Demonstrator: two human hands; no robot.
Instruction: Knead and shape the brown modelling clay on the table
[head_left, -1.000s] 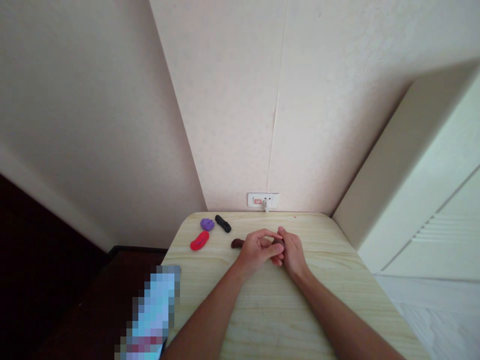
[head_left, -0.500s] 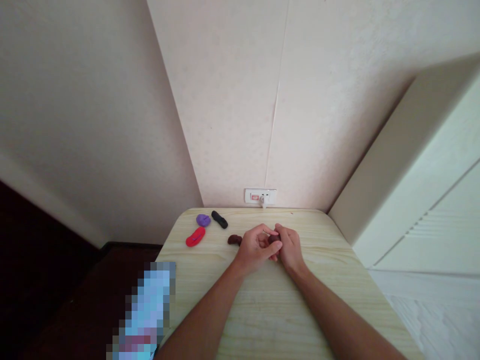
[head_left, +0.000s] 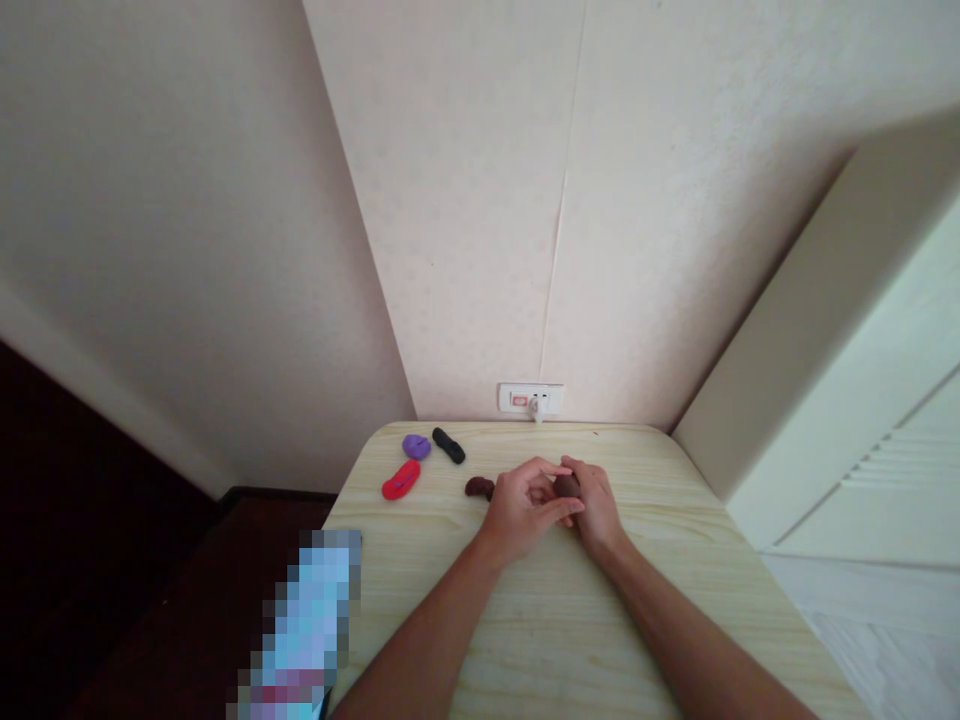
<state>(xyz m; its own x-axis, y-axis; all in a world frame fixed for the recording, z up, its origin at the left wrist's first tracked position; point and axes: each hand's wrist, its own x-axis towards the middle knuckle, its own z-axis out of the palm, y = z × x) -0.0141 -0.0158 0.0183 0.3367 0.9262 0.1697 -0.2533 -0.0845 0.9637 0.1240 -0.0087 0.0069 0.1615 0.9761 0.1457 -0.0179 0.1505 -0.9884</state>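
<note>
Between my two hands is a rounded lump of dark brown modelling clay (head_left: 568, 486). My left hand (head_left: 525, 508) curves in from the left, its thumb and forefinger pinching the lump from below and above. My right hand (head_left: 598, 503) is wrapped around the lump's right side, and its lower fingers are hidden. A second piece of brown clay (head_left: 478, 486) lies on the table just left of my left hand, partly covered by it.
On the wooden-patterned table (head_left: 555, 620), purple clay (head_left: 416, 447), a black clay piece (head_left: 448, 446) and red clay (head_left: 401, 481) lie at the back left. Behind the table is a wall socket (head_left: 530, 398) with a plug. A pixelated object (head_left: 311, 610) is at the left edge.
The whole scene has shifted slightly right and down in view. My left fingers have shifted a little on the brown lump, which shows more plainly now. The other clay pieces stay put.
</note>
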